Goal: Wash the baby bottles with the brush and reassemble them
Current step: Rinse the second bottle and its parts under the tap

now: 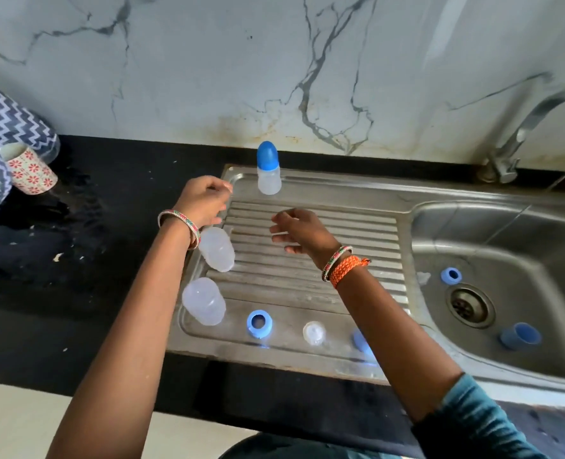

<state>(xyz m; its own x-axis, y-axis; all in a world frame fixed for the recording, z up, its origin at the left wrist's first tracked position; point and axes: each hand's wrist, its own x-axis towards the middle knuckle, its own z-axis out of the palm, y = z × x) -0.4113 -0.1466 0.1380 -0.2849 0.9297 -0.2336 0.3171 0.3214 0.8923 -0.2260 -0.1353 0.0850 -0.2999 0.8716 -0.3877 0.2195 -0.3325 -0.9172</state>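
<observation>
An assembled baby bottle (269, 170) with a blue cap stands upright at the back of the steel drainboard (324, 286). Two clear bottle bodies (216, 248) (204, 301) rest on the drainboard's left edge. Along its front lie a blue ring (259, 323), a clear nipple (314, 332) and another blue piece (362, 342), half hidden by my right forearm. My left hand (205, 200) hovers left of the assembled bottle, fingers loosely curled and holding nothing I can see. My right hand (294, 230) hangs over the ridges, relaxed and empty. No brush is in view.
The sink basin (539, 260) on the right holds a blue ring (451, 275) and a blue cap (519, 336) near the drain (469, 306). A faucet (512, 144) rises behind it. A flowered cup (29, 170) and a chevron cloth (6, 120) sit on the wet black counter at the left.
</observation>
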